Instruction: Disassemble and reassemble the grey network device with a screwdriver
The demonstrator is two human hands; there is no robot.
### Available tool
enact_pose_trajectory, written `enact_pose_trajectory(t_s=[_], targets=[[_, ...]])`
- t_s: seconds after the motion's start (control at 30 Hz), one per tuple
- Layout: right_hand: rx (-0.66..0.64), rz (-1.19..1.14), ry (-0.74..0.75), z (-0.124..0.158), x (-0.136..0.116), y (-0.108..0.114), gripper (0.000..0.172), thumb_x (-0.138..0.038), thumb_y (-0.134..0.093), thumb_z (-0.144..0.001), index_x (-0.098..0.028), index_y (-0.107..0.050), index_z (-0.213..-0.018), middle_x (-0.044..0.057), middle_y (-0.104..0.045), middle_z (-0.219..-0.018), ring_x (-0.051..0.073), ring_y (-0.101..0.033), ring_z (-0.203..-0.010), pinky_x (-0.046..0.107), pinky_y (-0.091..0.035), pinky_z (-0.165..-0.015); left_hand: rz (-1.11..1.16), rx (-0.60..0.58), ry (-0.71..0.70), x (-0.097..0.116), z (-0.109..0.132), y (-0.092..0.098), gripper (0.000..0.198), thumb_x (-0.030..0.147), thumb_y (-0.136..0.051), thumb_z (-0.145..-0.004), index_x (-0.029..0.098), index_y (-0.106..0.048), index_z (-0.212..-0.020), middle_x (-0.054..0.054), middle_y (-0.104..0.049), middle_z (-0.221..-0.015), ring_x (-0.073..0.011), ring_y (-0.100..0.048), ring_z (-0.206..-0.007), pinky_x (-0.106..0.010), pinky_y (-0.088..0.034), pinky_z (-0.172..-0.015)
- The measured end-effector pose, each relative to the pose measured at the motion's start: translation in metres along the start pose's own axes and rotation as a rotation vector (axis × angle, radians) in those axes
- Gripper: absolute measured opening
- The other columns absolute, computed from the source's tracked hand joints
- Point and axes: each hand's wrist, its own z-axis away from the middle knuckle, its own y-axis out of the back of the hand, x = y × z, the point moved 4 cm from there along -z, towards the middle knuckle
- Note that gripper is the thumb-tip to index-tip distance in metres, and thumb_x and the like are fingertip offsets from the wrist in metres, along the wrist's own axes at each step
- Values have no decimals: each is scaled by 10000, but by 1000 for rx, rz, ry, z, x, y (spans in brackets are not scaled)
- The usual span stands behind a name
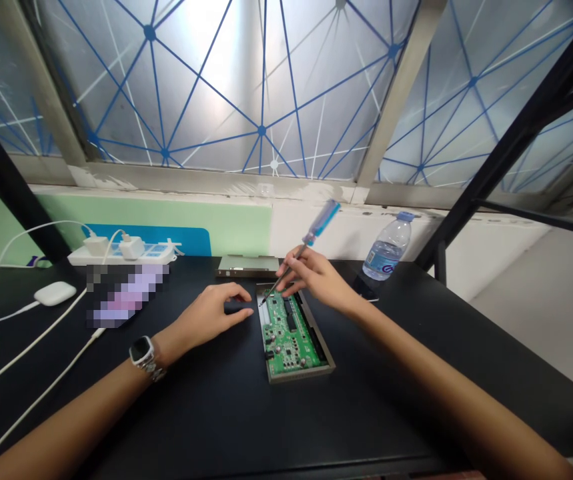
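A green circuit board (pixel 286 333) lies in a shallow metal casing (pixel 302 377) on the black table. My right hand (pixel 316 277) is closed round the shaft of a screwdriver (pixel 323 220) with a clear blue handle. The handle points up and to the right, and the tip slants down to the casing's upper left corner. Whether the tip touches a screw there is too small to tell. Just left of the casing, my left hand (pixel 216 310) rests near the table with thumb and fingers apart, holding nothing. A watch (pixel 142 351) is on the left wrist.
Behind the casing sits a metal cover (pixel 247 266). A water bottle (pixel 389 247) stands at the back right by a black frame post. To the left are a power strip (pixel 121 252), white cables, a white earphone case (pixel 55 293) and a pixelated purple object (pixel 129 297).
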Motion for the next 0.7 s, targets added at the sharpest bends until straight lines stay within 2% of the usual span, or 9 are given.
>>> enact_pose_trajectory(t_s=[0.13,0.23,0.33,0.5,0.7], targets=[[126,-169,17,25,25,2,335,-398,-717,-806,-221,-449,-897,45,-674,-915,194,-726,-752,354,-597,-697,-39,-18,-42,4,5,-2,150,325,-658,-846,237,-714,-954,-37,-735,-974,-211,-669,-882,-334,-497,-811],[207,-225,37,31,37,2,399,-335,-782,-742,-237,-428,-897,17,-678,-895,192,-722,-737,368,-591,-710,-16,-8,-64,8,4,-5,147,317,-651,-847,230,-715,-947,-41,-730,-957,-209,-665,-871,-325,-500,-800],[253,-252,50,32,41,0,397,-312,-782,-738,-245,-420,-885,5,-678,-872,188,-716,-714,364,-583,-703,-3,5,-47,7,4,-7,140,310,-649,-845,221,-711,-933,-43,-726,-931,-200,-663,-847,-308,-501,-773],[282,-280,58,34,40,-6,365,-279,-765,-754,-246,-425,-882,6,-677,-870,186,-712,-723,357,-576,-712,25,-6,-9,3,4,-13,130,303,-620,-870,218,-709,-912,-37,-727,-897,-185,-663,-806,-300,-501,-750],[248,-298,51,36,42,-10,379,-287,-772,-754,-248,-415,-879,-1,-677,-880,179,-714,-722,351,-578,-715,48,-5,3,8,5,-17,126,283,-591,-890,205,-688,-869,-28,-721,-862,-174,-656,-768,-295,-500,-718]])
